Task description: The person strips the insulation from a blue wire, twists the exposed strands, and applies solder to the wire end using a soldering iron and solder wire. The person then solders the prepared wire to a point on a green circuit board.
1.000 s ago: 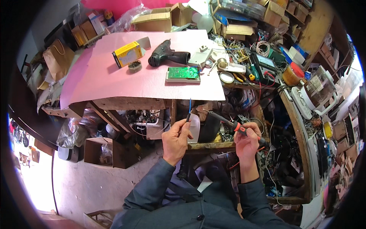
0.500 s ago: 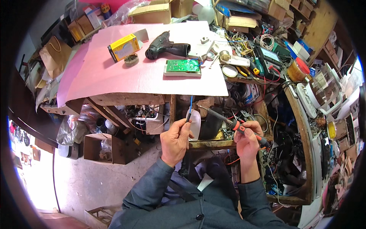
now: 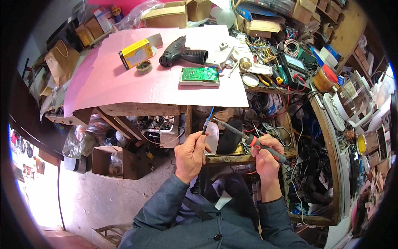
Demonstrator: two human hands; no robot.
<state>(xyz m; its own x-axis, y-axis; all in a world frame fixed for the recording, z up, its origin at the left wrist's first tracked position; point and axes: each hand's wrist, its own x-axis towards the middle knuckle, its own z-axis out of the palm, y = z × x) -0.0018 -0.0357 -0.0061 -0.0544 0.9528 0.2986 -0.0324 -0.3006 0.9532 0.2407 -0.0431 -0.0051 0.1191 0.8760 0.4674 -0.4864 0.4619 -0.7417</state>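
Note:
My left hand [image 3: 190,157] pinches a black cable between thumb and fingers. A blue wire [image 3: 210,115] sticks up from the cable's end. Below that hand, a black length [image 3: 198,184] hangs in front of my lap. In my right hand [image 3: 267,164] is a soldering iron [image 3: 253,142] with a red and dark grey handle. Its shaft slants up and left, and the tip is close to the blue wire; whether they touch I cannot tell. Beyond my hands, a green circuit board [image 3: 200,74] lies in a white casing on the pink-covered table [image 3: 137,91].
On the table lie a black pistol-shaped tool body [image 3: 182,53], a yellow box [image 3: 136,54] and a small round tin [image 3: 144,67]. A cluttered drawer [image 3: 232,158] is open under my hands. Tools and wires crowd the right, beside a red-lidded jar [image 3: 324,77]. A cardboard box [image 3: 114,164] stands on the floor.
The soldering iron's tip has moved left and slightly down, nearer the blue wire. The wire now leans a little to the right. My right fingers have shifted on the handle.

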